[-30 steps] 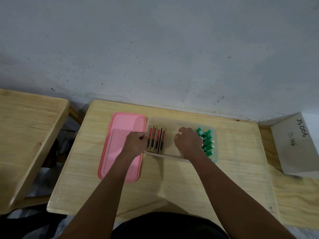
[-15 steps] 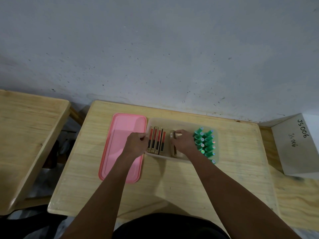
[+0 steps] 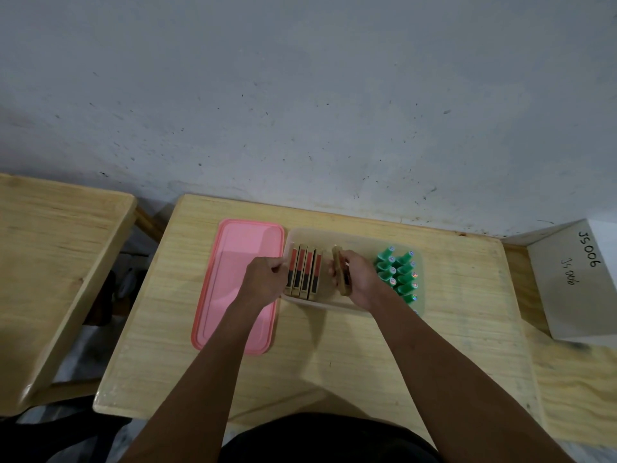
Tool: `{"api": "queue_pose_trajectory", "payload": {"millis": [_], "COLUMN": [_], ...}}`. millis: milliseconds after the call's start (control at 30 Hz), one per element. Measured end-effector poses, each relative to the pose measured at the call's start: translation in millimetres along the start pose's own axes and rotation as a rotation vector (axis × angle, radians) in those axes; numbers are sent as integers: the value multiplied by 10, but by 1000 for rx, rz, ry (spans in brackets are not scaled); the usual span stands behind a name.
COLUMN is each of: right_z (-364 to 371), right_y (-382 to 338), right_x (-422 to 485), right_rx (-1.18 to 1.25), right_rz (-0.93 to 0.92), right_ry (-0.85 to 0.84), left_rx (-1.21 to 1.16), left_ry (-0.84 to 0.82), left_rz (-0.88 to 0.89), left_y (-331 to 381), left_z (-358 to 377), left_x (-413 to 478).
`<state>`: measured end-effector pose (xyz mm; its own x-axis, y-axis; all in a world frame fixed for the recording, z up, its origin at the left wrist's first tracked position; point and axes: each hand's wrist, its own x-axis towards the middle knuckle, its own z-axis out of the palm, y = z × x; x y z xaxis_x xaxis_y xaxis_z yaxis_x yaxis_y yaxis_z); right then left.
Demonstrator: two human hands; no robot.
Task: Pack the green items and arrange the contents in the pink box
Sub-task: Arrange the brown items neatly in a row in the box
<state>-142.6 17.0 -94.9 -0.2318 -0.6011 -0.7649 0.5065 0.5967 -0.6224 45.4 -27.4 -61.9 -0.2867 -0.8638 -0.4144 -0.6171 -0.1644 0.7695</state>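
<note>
Currently: translucent plastic box [image 3: 354,236], flat pink lid [image 3: 238,289] beside it, holds slim rectangular cartons [image 3: 304,274] left and green capped bottles [image 3: 399,272] right. My left hand [image 3: 265,279] grips its left rim with curled fingers. My right hand [image 3: 360,279] pinches one tilted carton [image 3: 340,270] mid-box.

Both my bare forearms reach forward. My left hand [image 3: 265,279] curls against the tray [image 3: 350,233]; my right hand [image 3: 360,279] pinches a slim tan carton [image 3: 337,257].
</note>
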Motion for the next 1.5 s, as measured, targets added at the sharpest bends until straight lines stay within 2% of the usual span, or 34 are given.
{"api": "queue_pose_trajectory", "payload": {"millis": [233, 433, 633, 1067, 1267, 1500], "right_z": [35, 53, 121, 122, 106, 169], "right_y": [32, 136, 101, 133, 102, 153], "right_x": [9, 118, 102, -42, -82, 9], "right_rx": [-96, -480, -786, -796, -736, -748], "right_rz": [-76, -213, -250, -343, -316, -342], "right_ry": [104, 259, 303, 215, 28, 45], "left_rx": [17, 17, -11, 23, 6, 37], "left_ry": [10, 9, 7, 5, 0, 1], "left_rz": [21, 14, 5, 6, 4, 26], "left_y": [-14, -16, -24, -17, -42, -40], "left_z": [1, 4, -1, 4, 5, 3], "left_x": [3, 9, 8, 7, 24, 18]}}
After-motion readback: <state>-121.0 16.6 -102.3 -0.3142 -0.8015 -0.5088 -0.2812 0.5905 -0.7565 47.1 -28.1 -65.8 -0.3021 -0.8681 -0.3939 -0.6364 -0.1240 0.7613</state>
